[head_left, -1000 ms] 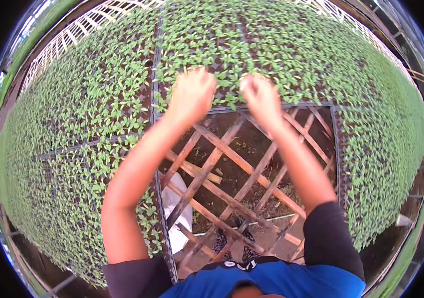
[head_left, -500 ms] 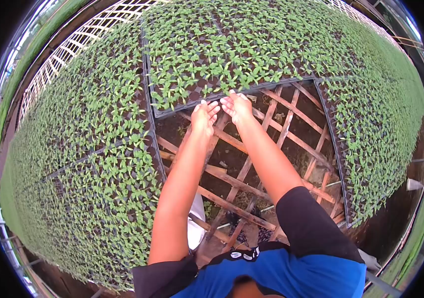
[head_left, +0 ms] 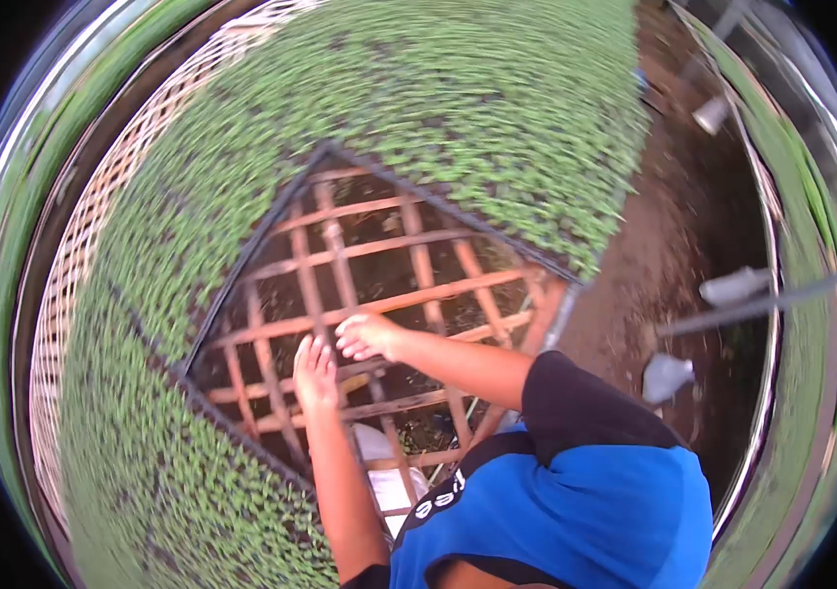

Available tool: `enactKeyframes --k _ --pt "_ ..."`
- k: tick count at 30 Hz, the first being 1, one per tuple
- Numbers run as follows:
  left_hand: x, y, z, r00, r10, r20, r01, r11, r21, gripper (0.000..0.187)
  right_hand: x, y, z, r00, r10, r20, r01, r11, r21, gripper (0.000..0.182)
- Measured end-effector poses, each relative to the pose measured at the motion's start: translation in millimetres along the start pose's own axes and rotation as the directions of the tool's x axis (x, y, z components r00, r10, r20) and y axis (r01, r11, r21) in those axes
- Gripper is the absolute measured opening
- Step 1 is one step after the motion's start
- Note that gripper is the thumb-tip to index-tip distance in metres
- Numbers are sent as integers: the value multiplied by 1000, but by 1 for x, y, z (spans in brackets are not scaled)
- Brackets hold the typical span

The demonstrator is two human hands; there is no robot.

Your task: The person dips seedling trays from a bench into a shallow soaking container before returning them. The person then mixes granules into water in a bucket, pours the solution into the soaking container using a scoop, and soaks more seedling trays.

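My left hand (head_left: 315, 373) is over the wooden slat lattice (head_left: 379, 299), its fingers stretched out and nothing in them. Close beside it, my right hand (head_left: 366, 337) reaches in from the right with fingers loosely bent and apart, also holding nothing. Neither hand touches a tray. Around the lattice stand black trays of green seedlings (head_left: 458, 128), smeared by motion. The black tray edge (head_left: 252, 250) borders the opening on its upper left.
More seedling trays (head_left: 173, 471) spread to the lower left. A woven bamboo fence (head_left: 75, 245) curves along the left. On the right lie bare soil (head_left: 625, 285), a pale container (head_left: 669, 378) and a grey pole (head_left: 752, 312). A white object (head_left: 394, 481) shows under the slats.
The view has swung to the right, showing more ground there. My hands have moved from the far tray's edge back over the slats, and have turned from palms up to backs more visible.
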State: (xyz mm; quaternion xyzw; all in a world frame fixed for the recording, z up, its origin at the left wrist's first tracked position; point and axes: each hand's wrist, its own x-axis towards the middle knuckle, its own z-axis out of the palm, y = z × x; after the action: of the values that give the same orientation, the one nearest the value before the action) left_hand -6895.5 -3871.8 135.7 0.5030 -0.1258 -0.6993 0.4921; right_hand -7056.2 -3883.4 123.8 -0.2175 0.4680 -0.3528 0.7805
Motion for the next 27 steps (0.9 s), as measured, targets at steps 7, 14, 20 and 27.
enactKeyframes --k 7,14,20,27 --pt "-82 -79 70 990 -1 143 -40 958 285 38 -138 -16 -99 984 -155 -90 150 987 -58 23" --pt "-181 -214 243 922 -125 366 -54 896 442 29 -322 -24 -279 878 -359 -316 366 930 -39 28" --pt "-226 -352 370 733 -434 524 -36 744 667 27 -482 3 -455 619 -385 -685 519 855 -11 21" --pt "-221 -458 480 631 -638 442 -13 561 828 29 -577 8 -573 460 -229 -858 589 802 102 23"
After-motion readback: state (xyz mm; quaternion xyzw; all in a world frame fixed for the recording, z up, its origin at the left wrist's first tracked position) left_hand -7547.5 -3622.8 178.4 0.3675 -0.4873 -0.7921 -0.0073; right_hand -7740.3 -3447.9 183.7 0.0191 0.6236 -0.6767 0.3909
